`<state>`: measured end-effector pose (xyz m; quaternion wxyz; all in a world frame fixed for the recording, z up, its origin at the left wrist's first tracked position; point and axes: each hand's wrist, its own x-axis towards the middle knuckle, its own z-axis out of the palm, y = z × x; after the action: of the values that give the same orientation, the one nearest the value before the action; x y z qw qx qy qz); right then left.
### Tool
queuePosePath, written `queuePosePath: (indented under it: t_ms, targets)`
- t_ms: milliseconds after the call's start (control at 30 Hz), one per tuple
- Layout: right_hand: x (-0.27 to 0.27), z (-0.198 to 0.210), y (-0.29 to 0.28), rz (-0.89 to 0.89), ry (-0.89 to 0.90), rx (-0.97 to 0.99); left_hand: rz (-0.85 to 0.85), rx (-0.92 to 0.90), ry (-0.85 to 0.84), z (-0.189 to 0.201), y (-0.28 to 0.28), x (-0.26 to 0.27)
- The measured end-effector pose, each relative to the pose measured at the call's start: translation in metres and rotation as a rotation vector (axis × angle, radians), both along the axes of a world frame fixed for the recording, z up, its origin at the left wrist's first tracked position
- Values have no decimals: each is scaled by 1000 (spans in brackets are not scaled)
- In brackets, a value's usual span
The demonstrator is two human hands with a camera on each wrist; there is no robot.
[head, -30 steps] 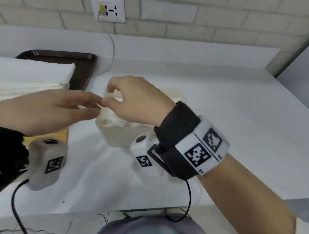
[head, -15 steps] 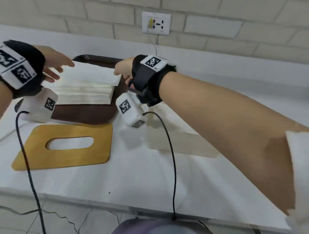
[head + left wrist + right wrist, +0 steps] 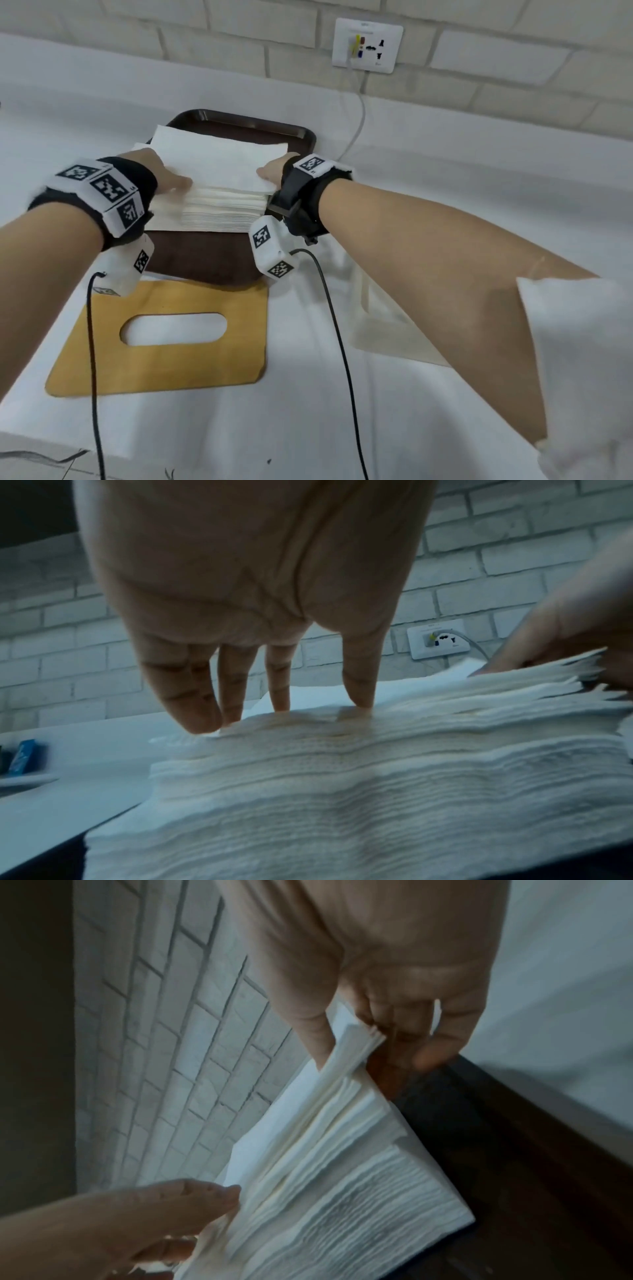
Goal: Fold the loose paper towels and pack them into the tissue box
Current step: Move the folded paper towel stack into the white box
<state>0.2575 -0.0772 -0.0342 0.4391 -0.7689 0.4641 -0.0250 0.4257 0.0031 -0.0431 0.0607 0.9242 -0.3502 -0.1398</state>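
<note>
A thick stack of white paper towels [image 3: 222,209] [image 3: 342,791] lies on a dark brown tray [image 3: 219,253]. My left hand [image 3: 171,178] [image 3: 291,707] is at the stack's left end, thumb on top, and seems to pinch the upper sheets. My right hand [image 3: 270,171] [image 3: 369,1047] pinches a bundle of the top sheets [image 3: 342,1085] at the right end, lifting that edge so the layers fan apart. The beige tissue box [image 3: 387,329] stands right of the tray, partly hidden under my right forearm. Its wooden lid [image 3: 171,363], with an oval slot, lies flat in front of the tray.
A brick wall with a socket [image 3: 368,44] and a plugged-in cable runs behind the white table. Black cables [image 3: 342,342] hang from both wrist cameras over the near table edge. A small blue item [image 3: 22,756] sits far left.
Both hands have left the tissue box and gone to the stack on the tray. Half a second ago they were just reaching its ends; now they hold the top sheets.
</note>
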Motion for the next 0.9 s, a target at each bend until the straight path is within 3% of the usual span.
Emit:
queuePosePath:
  t_ms: [167,333,433,567,633,733,800,900]
  targets:
    - [25,-2,-1,-237,-66,-159,-14,9,-24,0,1,1]
    - [30,0,-2,-176,-80,-178,1,7,-11,1,1,2]
    - [30,3,1,-167,-214,-151,54,-120,119,5,-1,-4]
    - [23,16,5,-231,-543,21,164,-248,247,6,-1,0]
    - [19,22,7,-251,-624,114,186,-342,289,10,0,8]
    - [10,26,5,-288,-655,185,140,-547,451,17,1,20]
    - [7,27,2,-341,-600,169,202,-725,660,20,5,23]
    - [1,25,-1,-395,-518,265,237,-646,736,19,7,24]
